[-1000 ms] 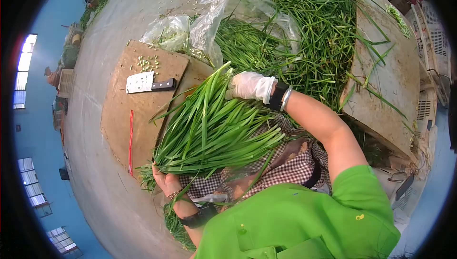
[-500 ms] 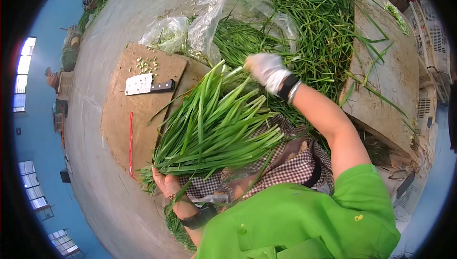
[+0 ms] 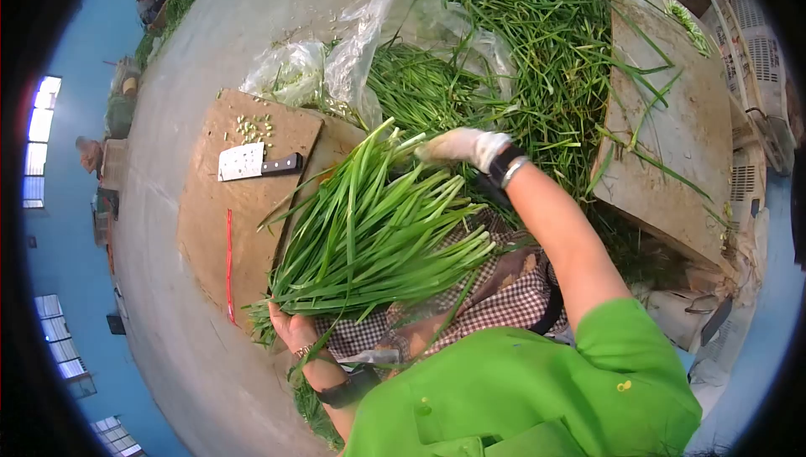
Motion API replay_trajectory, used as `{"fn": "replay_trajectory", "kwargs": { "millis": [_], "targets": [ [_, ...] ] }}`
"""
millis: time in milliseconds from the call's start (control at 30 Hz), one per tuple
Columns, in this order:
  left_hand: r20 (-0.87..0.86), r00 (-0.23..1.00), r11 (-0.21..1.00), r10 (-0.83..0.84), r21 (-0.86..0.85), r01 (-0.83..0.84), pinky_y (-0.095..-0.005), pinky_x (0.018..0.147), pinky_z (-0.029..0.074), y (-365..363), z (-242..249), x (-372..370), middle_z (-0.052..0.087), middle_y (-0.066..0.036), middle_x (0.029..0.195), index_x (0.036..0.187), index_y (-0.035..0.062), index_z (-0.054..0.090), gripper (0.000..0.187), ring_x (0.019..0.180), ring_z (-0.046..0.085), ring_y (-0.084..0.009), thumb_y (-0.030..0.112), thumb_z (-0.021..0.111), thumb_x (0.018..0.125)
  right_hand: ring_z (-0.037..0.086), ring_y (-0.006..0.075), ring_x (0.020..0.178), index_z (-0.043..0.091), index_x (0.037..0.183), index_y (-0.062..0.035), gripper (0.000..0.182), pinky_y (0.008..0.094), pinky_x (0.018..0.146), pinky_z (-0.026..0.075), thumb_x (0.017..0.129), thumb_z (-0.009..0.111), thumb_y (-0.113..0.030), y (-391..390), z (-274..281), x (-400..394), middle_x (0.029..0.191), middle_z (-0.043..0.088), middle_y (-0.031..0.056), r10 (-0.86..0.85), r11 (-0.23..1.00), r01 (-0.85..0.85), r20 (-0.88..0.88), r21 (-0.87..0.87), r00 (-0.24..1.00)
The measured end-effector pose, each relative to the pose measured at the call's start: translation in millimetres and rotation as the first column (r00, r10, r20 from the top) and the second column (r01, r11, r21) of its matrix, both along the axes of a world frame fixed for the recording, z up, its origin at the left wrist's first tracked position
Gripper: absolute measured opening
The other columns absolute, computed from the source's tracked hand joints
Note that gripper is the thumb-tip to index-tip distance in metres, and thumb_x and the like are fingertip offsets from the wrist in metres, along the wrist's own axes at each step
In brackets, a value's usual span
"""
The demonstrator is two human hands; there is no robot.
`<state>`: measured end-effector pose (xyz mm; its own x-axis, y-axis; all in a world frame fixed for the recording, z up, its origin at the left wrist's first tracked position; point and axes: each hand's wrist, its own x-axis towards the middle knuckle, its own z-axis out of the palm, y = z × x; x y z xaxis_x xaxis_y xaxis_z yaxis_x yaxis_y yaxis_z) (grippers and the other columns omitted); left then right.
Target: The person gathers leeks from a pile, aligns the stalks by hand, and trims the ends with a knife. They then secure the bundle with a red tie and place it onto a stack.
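Note:
A large bunch of garlic chives lies across my lap, pale stalk ends to the upper right and leaf tips to the lower left. My left hand, bare, is wrapped round the leafy end from below, its fingers partly hidden. At the upper stalk ends is my right hand, in a whitish glove, its fingers pressed together; what lies between them is hidden. A cleaver with a black handle rests on the wooden board to the left. Near it are small cut stalk ends and a red tie.
Beyond the bunch is a clear plastic bag with greens. A big heap of loose greens lies beside it. To the right stands a pale board with stray leaves, then plastic crates. A person is far off at upper left.
My right hand has moved down and slightly left, closer to the stalk ends. The left hand keeps its hold on the leafy end. The whole view has shifted slightly.

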<state>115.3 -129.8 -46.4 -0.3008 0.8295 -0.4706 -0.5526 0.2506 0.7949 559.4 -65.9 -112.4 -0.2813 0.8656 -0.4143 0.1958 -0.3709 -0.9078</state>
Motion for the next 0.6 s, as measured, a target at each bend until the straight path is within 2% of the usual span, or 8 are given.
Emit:
{"fn": "replay_trajectory", "kwargs": {
  "millis": [100,167,233,367,433,500,533,600],
  "targets": [
    [-0.267,0.96,0.978,-0.086,0.159,0.132,-0.0396,0.078,0.051,-11.2,13.2,20.5,0.057,-0.013,0.104,0.106,0.0031,0.053,0.021,0.089,0.057,-0.0256,0.012,0.047,0.089,0.058,0.0133,0.088,0.062,0.105,-0.0047,0.028,0.0261,0.081,0.044,0.08,0.065,-0.018,9.4,-0.3,-26.6,0.097,0.064,0.004,-0.044,0.992,-0.034,-0.602,-0.118,0.797],
    [-0.336,0.937,0.972,-0.097,0.169,0.161,-0.0383,0.077,0.052,-15.4,4.4,11.2,0.056,-0.012,0.104,0.108,0.0034,0.052,0.021,0.089,0.057,-0.0244,0.006,0.045,0.089,0.06,0.015,0.083,0.062,0.104,-0.005,0.027,0.0277,0.079,0.046,0.079,0.065,-0.015,11.8,1.8,-33.8,0.093,0.065,0.0046,-0.236,0.941,0.038,-0.573,-0.336,0.785],
    [-0.246,0.967,0.985,-0.073,0.136,0.109,-0.0392,0.077,0.052,-12.4,-9.1,-6.0,0.057,-0.013,0.104,0.108,0.0037,0.052,0.021,0.089,0.057,-0.0249,0.008,0.043,0.09,0.06,0.0159,0.077,0.063,0.1,-0.0064,0.025,0.0284,0.074,0.047,0.077,0.067,-0.016,7.5,3.0,-31.7,0.089,0.065,0.0047,-0.003,0.998,-0.027,-0.541,-0.049,0.841],
    [-0.156,0.985,0.992,-0.071,0.093,0.086,-0.0402,0.078,0.051,-9.5,-4.1,-4.1,0.058,-0.013,0.104,0.106,0.0039,0.055,0.025,0.089,0.057,-0.0263,0.018,0.041,0.092,0.06,0.0281,0.076,0.066,0.087,-0.0023,0.034,0.0354,0.07,0.046,0.075,0.064,-0.034,-2.8,12.4,1.8,0.086,0.065,0.0162,0.272,0.925,-0.363,0.47,0.115,0.84],
    [-0.213,0.972,0.986,-0.104,0.108,0.129,-0.0415,0.079,0.05,-8.4,-11.6,-11.6,0.058,-0.014,0.104,0.105,0.0041,0.056,0.029,0.09,0.057,-0.0275,0.024,0.041,0.092,0.059,0.0337,0.081,0.066,0.083,-0.0028,0.036,0.0381,0.071,0.047,0.075,0.062,-0.037,1.7,4.1,37.3,0.087,0.063,0.0204,0.246,0.965,-0.242,0.659,-0.099,0.711],
    [-0.23,0.968,0.985,-0.099,0.112,0.128,-0.0429,0.081,0.049,-6.6,-9.5,-8.4,0.059,-0.014,0.105,0.104,0.0042,0.057,0.032,0.091,0.057,-0.0286,0.029,0.042,0.091,0.06,0.0336,0.085,0.063,0.096,-0.002,0.043,0.0391,0.073,0.047,0.074,0.062,-0.039,-16.3,-5.3,67.9,0.092,0.062,0.0209,-0.386,0.904,0.378,0.768,0.202,0.512],
    [-0.23,0.969,0.987,-0.088,0.112,0.116,-0.0436,0.082,0.049,-4.6,-7.5,-5.4,0.059,-0.014,0.105,0.103,0.0041,0.058,0.033,0.093,0.056,-0.0292,0.031,0.043,0.09,0.061,0.0316,0.085,0.056,0.111,-0.0029,0.05,0.0395,0.073,0.047,0.075,0.062,-0.037,-19.8,-11.9,68.1,0.096,0.062,0.0204,-0.535,0.845,0.245,0.762,0.475,0.365],
    [-0.024,1.0,1.0,0.007,-0.01,-0.008,-0.0448,0.084,0.047,2.6,-5.7,-5.4,0.059,-0.014,0.106,0.104,0.004,0.058,0.036,0.094,0.056,-0.0298,0.034,0.045,0.089,0.061,0.0299,0.084,0.051,0.118,-0.0042,0.051,0.0382,0.071,0.047,0.076,0.062,-0.031,-6.3,-32.2,47.2,0.096,0.063,0.0181,-0.563,0.788,0.171,0.581,0.591,0.587]
  ]
}}
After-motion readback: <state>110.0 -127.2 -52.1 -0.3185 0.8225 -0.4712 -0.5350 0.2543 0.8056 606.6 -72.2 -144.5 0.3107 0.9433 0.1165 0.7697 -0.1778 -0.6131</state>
